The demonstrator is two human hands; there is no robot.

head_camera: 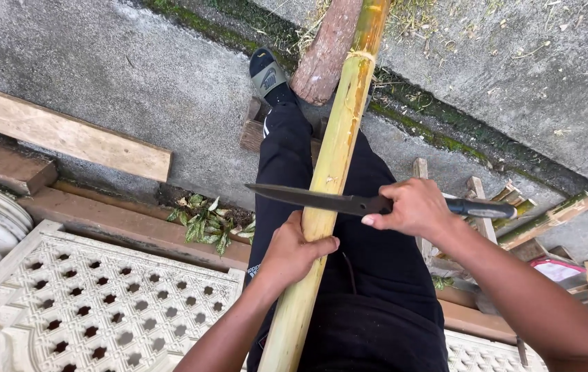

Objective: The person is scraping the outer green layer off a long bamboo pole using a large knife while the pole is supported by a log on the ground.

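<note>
a long bamboo pole [332, 172], yellow-green, runs from the bottom centre of the view up and slightly right to the top edge, lying over the person's black-trousered leg [287, 158]. its far part passes beside a reddish log [325, 52] that slants down from the top edge.

the left hand [292, 253] is closed around the pole low down, thumb across its front. the right hand [412, 207] is closed on the dark handle of a knife [349, 202]. the dark blade lies across the pole, just above the left hand, with its tip pointing left. blade and pole appear to touch; a cut cannot be made out.

the foot [268, 74] wears a grey and black sandal and rests near a small wood block [253, 127] at the foot of the log.

to the right, just past the knife handle, lies a heap of split bamboo and wood offcuts [528, 213]. a pink and white item [557, 269] lies among them; its kind cannot be told.

to the left, a pale plank [60, 134] lies on rough grey concrete [135, 76]. below it are brown timber beams [101, 217] and a clump of green leaves [208, 220]. a cream moulded panel [94, 303] with rows of small openings fills the lower left corner.

a mossy seam [438, 134] crosses the concrete from the top centre to the right. dry straw litters the slab beyond it.
</note>
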